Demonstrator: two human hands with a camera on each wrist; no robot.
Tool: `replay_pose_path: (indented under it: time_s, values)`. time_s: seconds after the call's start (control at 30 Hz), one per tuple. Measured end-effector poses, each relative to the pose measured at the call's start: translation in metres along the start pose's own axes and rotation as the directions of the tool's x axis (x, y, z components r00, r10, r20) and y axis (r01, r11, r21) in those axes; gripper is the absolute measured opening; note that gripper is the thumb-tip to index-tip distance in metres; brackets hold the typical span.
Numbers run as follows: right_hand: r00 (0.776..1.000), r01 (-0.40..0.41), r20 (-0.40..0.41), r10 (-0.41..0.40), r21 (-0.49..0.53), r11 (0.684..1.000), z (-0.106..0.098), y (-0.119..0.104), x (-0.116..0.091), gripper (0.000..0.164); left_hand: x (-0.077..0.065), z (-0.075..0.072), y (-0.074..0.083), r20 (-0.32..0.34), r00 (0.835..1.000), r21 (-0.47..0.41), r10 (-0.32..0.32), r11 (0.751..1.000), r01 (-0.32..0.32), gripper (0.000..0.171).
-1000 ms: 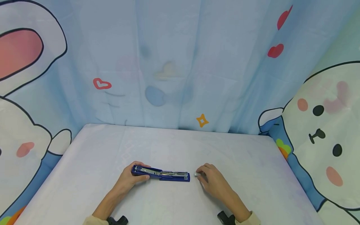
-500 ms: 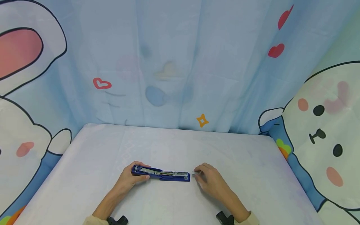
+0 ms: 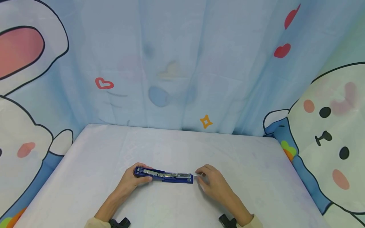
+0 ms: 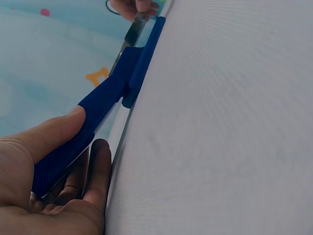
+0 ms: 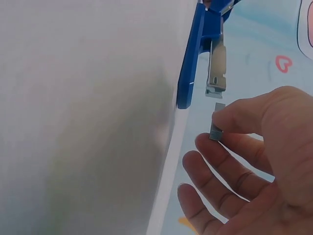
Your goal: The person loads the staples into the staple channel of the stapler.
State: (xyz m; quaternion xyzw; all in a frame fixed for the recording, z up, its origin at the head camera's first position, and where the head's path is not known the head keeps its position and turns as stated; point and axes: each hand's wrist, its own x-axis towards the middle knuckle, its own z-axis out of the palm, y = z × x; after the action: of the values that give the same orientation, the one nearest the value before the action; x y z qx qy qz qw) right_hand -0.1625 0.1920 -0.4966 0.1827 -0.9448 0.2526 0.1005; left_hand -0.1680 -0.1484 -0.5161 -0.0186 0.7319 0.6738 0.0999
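- The best handling here, in my judgement, keeps the staple strip [image 5: 219, 107] square to the metal channel [image 5: 216, 66] and at its height; a light pinch near the strip's far end should leave its leading end free and spare it from snapping.
- The blue stapler [image 3: 178, 180] would do best held steady, so only the strip needs adjusting; a tilt of either could make the strip catch on the channel's rim.
- The stapler lies low over the bench [image 3: 159, 148], opened out, between the two hands; whether its base bears on the cloth I cannot tell.
- The strip is just beside the channel's end, with a slight gap in the right wrist view.
- The left hand [image 3: 131, 181] is curled round the stapler's end, thumb on the near side.
- The right hand [image 3: 213, 182] pinches the strip between thumb and index finger; its other fingers are spread, loosely bent; both forearms slant inward.
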Motion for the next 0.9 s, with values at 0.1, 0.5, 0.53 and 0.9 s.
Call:
replay_pose_path:
  time_s: [0.1, 0.5, 0.53, 0.9]
  values:
    - [1.0, 0.006, 0.0, -0.006, 0.001, 1.0, 0.0006, -0.0017, 0.0002, 0.017, 0.0001, 0.0001, 0.0004, -0.003, 1.0, -0.003, 0.0, 1.0, 0.0, 0.048]
    - [0.999, 0.035, -0.019, -0.034, 0.015, 0.999, 0.0015, -0.0058, 0.0002, 0.017, 0.0, 0.0005, 0.0, -0.001, 1.0, -0.007, 0.006, 1.0, -0.006, 0.048]
    - [0.999, 0.038, -0.023, -0.037, 0.013, 0.999, 0.0016, -0.0058, 0.0002, 0.018, 0.0001, 0.0005, 0.0, 0.001, 1.0, -0.009, 0.008, 1.0, -0.008, 0.048]
    - [0.999, 0.039, -0.015, -0.039, 0.029, 0.999, 0.0024, -0.0066, 0.0013, 0.017, 0.0001, -0.0001, 0.0003, 0.002, 1.0, -0.003, 0.011, 1.0, -0.011, 0.048]
